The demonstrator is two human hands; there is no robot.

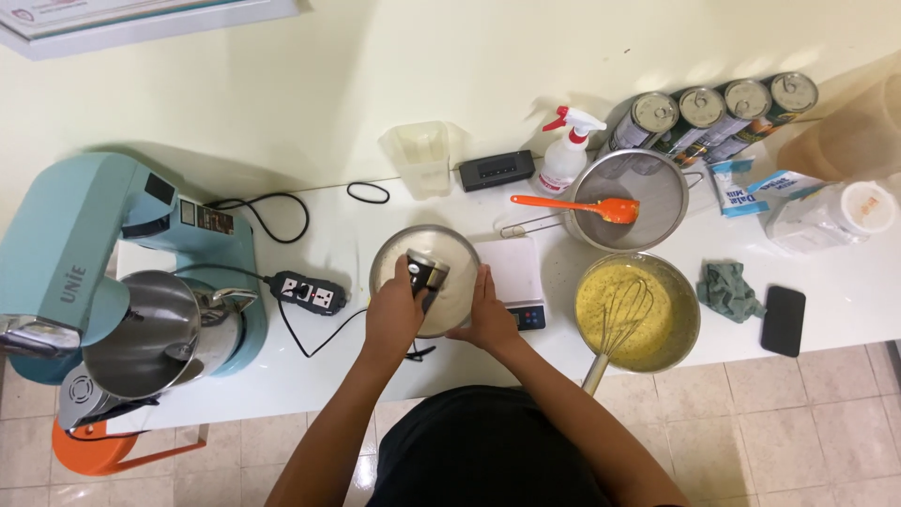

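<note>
Steel is what I see under both hands from the head camera: a round stainless-steel mixing bowl [424, 278] holding pale cream batter sits on the white table [357, 366], straight in front of me and just left of a small white digital kitchen scale [513, 279]. My left hand [394, 314] is closed around the dark handle of a handheld electric mixer [425, 272], which stands over the middle of the bowl. My right hand [488, 314] lies flat with fingers together against the bowl's right rim, between the bowl and the scale.

To the right, near but apart from the hand, a second steel bowl of yellow batter [638, 313] holds a wire whisk [621, 324]. Behind it a round metal mesh sieve [631, 197] carries an orange silicone spatula [577, 206]. Four tin cans [718, 113] line the wall beside a white spray bottle with a red trigger [567, 152]. At the far left stands a light-blue stand mixer [103, 272], with a black-and-white power strip [307, 292] between it and my bowl. A black phone [783, 320] and a crumpled green cloth [729, 290] lie at the right edge.
</note>
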